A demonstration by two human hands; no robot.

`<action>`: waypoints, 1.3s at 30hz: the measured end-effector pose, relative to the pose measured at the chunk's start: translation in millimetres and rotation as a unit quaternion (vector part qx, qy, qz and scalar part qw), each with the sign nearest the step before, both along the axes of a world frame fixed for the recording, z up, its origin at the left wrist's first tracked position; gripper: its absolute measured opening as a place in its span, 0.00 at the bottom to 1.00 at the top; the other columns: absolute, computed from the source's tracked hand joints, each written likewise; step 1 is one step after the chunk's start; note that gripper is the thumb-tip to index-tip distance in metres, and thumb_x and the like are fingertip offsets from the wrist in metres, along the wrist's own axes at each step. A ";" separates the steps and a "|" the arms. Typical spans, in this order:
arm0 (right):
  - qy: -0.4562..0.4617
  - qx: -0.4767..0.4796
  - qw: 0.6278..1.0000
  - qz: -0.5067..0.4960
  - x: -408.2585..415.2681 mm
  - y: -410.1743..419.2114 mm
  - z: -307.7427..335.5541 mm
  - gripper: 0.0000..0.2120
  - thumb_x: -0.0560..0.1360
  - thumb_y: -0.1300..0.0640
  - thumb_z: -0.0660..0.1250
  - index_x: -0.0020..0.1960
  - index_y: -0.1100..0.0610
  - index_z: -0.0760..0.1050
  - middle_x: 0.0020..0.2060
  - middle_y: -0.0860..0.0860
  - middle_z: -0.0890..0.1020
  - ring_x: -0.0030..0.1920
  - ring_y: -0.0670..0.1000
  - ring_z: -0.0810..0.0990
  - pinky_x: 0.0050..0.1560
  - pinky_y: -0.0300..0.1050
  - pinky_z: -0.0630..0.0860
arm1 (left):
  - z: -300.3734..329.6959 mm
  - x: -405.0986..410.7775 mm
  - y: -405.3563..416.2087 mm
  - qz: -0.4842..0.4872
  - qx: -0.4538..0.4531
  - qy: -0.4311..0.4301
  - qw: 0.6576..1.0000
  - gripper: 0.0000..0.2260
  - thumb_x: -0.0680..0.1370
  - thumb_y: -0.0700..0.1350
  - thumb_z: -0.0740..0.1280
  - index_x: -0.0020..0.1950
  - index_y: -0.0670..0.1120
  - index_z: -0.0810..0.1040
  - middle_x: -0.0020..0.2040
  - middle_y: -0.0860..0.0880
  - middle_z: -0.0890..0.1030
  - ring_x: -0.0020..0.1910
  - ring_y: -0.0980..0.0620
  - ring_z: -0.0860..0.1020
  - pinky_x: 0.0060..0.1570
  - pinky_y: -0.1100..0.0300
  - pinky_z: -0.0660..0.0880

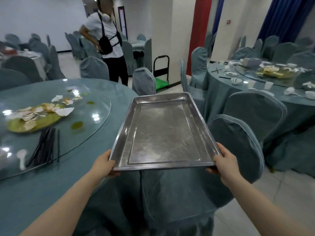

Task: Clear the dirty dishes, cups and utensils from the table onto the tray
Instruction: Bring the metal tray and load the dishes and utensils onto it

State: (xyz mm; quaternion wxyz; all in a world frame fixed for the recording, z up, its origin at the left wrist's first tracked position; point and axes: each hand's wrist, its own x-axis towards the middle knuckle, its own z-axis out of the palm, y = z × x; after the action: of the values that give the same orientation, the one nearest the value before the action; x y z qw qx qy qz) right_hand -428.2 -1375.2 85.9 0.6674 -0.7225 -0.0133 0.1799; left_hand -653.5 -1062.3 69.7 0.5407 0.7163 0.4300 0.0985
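I hold an empty rectangular metal tray (163, 132) out in front of me, over a covered chair beside the left round table (51, 176). My left hand (104, 165) grips its near left corner and my right hand (225, 163) grips its near right corner. On that table's glass turntable lie a pile of used napkins and scraps on a yellow-green mat (36, 116), a bundle of black chopsticks (43, 147) and a white spoon (22, 158). The right table (238, 92) carries several cups, small bowls, spoons and chopsticks.
A person (109, 41) stands beyond the left table. Covered chairs (238, 147) crowd the gap between the two tables. A black-handled cart with a green deck (161, 72) stands by the white pillar. More tables and chairs fill the back of the room.
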 end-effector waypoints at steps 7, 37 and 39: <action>0.021 -0.003 0.997 0.069 79.2 76.4 -6.6 0.29 0.73 0.70 0.57 0.65 0.44 0.73 0.51 0.48 0.81 0.40 0.55 0.83 0.30 0.45 0.79 | -9.9 38.3 39.9 0.067 -0.021 0.012 0.997 0.19 0.75 0.32 0.54 0.54 0.51 0.76 0.44 0.43 0.83 0.34 0.42 0.84 0.27 0.58 0.78; 0.049 -0.216 0.959 0.179 124.6 224.6 -108.8 0.25 0.72 0.69 0.60 0.55 0.39 0.69 0.41 0.53 0.82 0.25 0.53 0.78 0.22 0.39 0.71 | -95.9 52.3 176.0 0.097 0.021 0.138 0.985 0.31 0.76 0.33 0.60 0.72 0.61 0.63 0.47 0.43 0.80 0.34 0.42 0.79 0.35 0.47 0.81; 0.054 -0.227 0.955 0.181 119.5 227.6 -117.5 0.18 0.72 0.66 0.62 0.54 0.45 0.72 0.40 0.54 0.82 0.24 0.53 0.78 0.23 0.39 0.70 | -102.0 46.7 180.4 0.098 0.019 0.148 0.984 0.30 0.75 0.32 0.61 0.71 0.59 0.67 0.35 0.45 0.77 0.30 0.45 0.75 0.38 0.46 0.81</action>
State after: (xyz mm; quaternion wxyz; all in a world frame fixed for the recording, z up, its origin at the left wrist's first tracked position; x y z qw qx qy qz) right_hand -308.8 -1147.7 -31.5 0.4421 -0.8294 -0.0667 0.3350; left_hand -606.8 -881.9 -32.3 0.4451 0.6878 0.5711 0.0520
